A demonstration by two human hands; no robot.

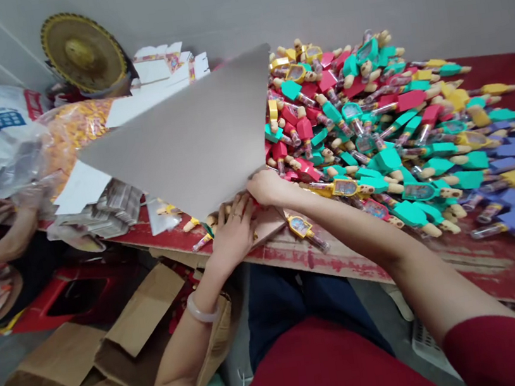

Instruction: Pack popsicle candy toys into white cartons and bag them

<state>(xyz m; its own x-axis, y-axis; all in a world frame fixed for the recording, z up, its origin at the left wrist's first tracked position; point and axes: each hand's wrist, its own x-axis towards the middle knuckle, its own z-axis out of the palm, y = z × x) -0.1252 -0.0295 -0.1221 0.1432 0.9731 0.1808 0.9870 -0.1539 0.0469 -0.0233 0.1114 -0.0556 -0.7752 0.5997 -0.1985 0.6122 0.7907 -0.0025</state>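
Note:
A big grey cardboard panel (191, 132) stands up at an angle in front of me, rising from a low box (270, 229) at the table's near edge. My left hand (234, 229) lies over the box with its fingers stretched out, toys partly showing beneath them. Curled at the box's right corner, by the foot of the panel, is my right hand (267, 188); its fingertips are hidden, so what they hold cannot be made out. Just right of the box lies a yellow toy (300, 226) with a clear tube. Another toy's tube end (203, 243) shows left of the box.
A heap of toys (373, 132) in red, green, yellow and purple covers the table's right side. Stacked flat cartons (109, 210), a bag of orange pieces (80, 125) and a fan (83, 51) stand left. Another person's arm (9, 234) reaches in. Open cartons (65, 360) sit below.

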